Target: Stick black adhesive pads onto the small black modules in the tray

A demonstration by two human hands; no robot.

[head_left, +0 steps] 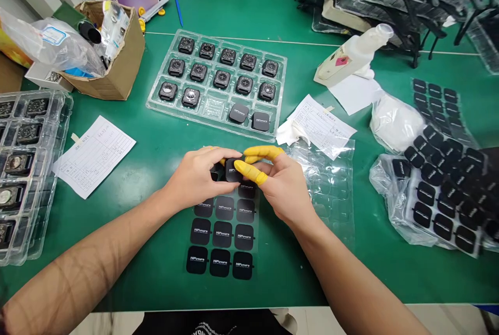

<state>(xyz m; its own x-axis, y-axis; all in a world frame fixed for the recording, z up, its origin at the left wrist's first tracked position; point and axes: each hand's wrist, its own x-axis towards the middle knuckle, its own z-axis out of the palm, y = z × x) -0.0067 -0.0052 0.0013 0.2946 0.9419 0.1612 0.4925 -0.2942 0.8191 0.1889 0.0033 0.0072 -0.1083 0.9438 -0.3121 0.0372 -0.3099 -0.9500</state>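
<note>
- The left hand (195, 176) and right hand (278, 181) are together, both pinching one black square watch (230, 171); yellow finger cots (251, 172) cover the right thumb and forefinger.
- The watch, with pale lettering on its face, is above the far edge of a sheet of HiFuture stickers (222, 233), which lies near the near edge of the green workbench (144, 272).
- Beyond the hands, a clear plastic tray (152, 104) carries more watches: most lie back up, while two at its near right corner show lettered faces.
- A printed form (323, 124) lies just beside that corner; a white bottle (349, 56) stands farther off the tray's right edge.
- Off the tray's left edge stands a filled cardboard box (130, 62).
- A clear film sheet (331, 189) lies beside the right hand.
</note>
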